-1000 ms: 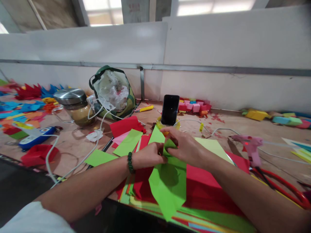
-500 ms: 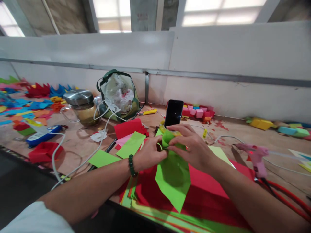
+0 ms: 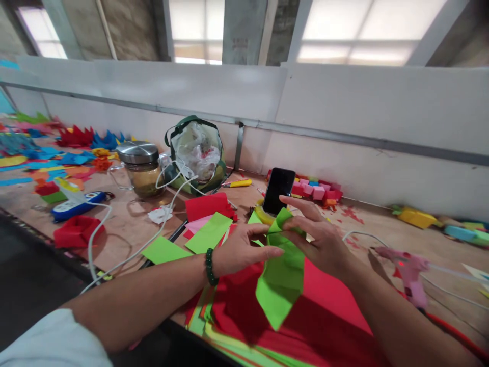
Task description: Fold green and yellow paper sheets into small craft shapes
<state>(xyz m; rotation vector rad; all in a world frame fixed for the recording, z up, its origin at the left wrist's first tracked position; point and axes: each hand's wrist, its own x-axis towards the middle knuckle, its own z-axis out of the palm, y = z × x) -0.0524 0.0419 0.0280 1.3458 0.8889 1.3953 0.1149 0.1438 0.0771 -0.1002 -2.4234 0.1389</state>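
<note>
Green sheet (image 3: 280, 288) in hand above stacked red paper (image 3: 244, 303)

Reddish lettering on the grey pillar (image 3: 244, 25) looks too blurred to read. Brown surface (image 3: 376, 216); white panels (image 3: 191, 86) and bright windows (image 3: 198, 25) behind. The right hand (image 3: 319, 234) has its grip pinching the sheet's upper part; the left hand (image 3: 242, 250) is spread, thumb and forefinger apart, touching it.

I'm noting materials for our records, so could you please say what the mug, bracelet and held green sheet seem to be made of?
Mug: clear glass or plastic, since it's see-through; its shiny, silvery lid looks like metal. Bracelet: green beads with small highlights, so glossy; perhaps stone, glass or plastic. Green sheet: probably matte paper, given its dull surface and crisp edges.
</note>
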